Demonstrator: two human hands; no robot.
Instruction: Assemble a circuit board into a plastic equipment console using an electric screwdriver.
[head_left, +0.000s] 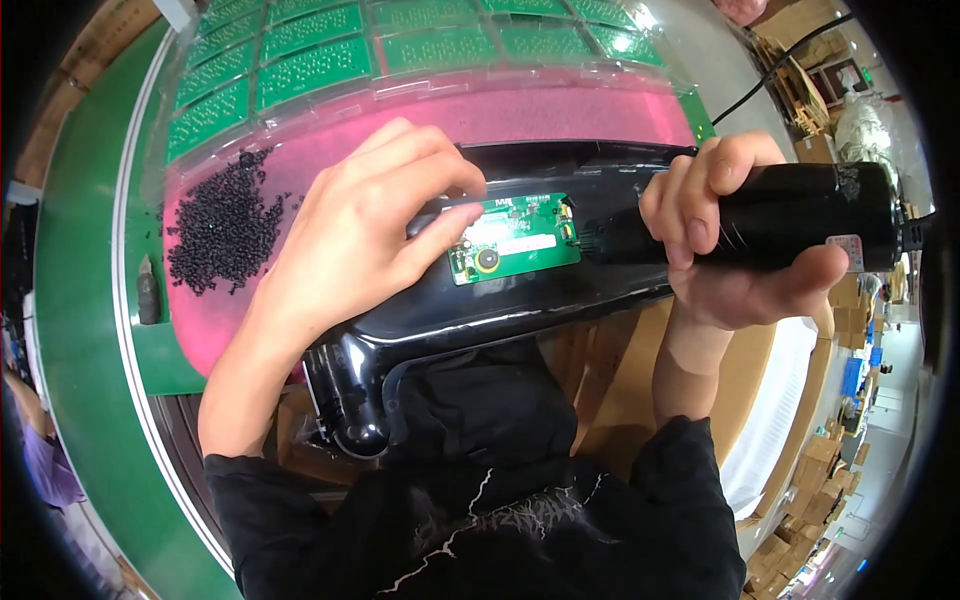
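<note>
A green circuit board point(527, 262) with a round buzzer-like part and a white label lies on a glossy black plastic housing point(480, 318). The thumb and index finger of my left hand point(375, 205) come close together at the board's upper left corner; anything between them is hidden. My right hand point(720, 215) is wrapped round a thick black cylindrical tool point(785, 205) that looks like an electric screwdriver, held level. Its dark, narrower front end points left at the board's right edge. Whether it touches the board I cannot tell.
A heap of small black pieces, apparently screws point(225, 225), sits on the pink mat point(590, 112) left of my arm. Clear trays of green boards point(435, 45) stand at the back. A dark pointed object point(148, 292) lies on the green table point(80, 290). Cartons point(815, 470) are stacked at right.
</note>
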